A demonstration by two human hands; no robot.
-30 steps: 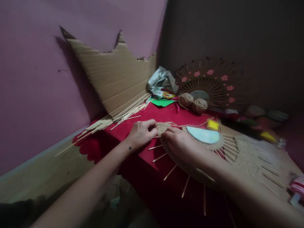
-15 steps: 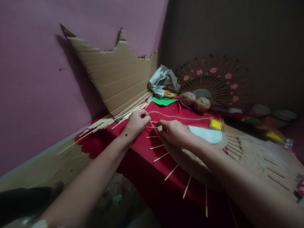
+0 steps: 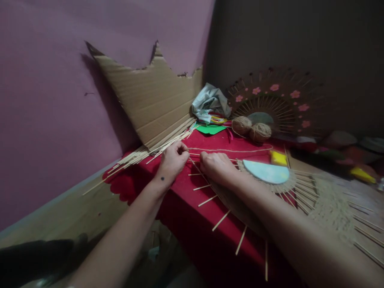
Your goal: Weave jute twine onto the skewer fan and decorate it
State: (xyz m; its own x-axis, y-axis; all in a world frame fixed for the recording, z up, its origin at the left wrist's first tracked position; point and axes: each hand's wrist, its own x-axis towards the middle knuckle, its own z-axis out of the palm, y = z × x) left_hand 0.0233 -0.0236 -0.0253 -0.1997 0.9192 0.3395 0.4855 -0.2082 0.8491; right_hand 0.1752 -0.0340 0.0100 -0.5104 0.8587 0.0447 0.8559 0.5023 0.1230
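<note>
My left hand [image 3: 175, 162] pinches a thin twine [image 3: 228, 151] at the middle of the view, its thumb and forefinger pressed together. Just to its right, my right hand [image 3: 216, 165] is closed at the edge of a half-round woven piece with thin sticks [image 3: 221, 220] sticking out all round. My right fingertips are turned down, and what they grip is hidden. A short stretch of twine runs from my left fingers down to the woven rim. A pale blue half disc [image 3: 267, 172] lies at the centre of the woven piece.
Loose sticks [image 3: 132, 158] lie on the red cloth [image 3: 183, 200] below a cardboard sheet [image 3: 150, 100] against the wall. Two twine balls [image 3: 260, 132], green paper [image 3: 210, 129], a crumpled cloth [image 3: 210, 102] and a yellow packet [image 3: 279, 158] are further back. A flowered fan [image 3: 274, 87] stands behind.
The view has shifted slightly. My right hand has turned with its knuckles up, hiding the woven bit that showed at its fingertips. The twine behind is straighter, and my left hand keeps its pinch.
</note>
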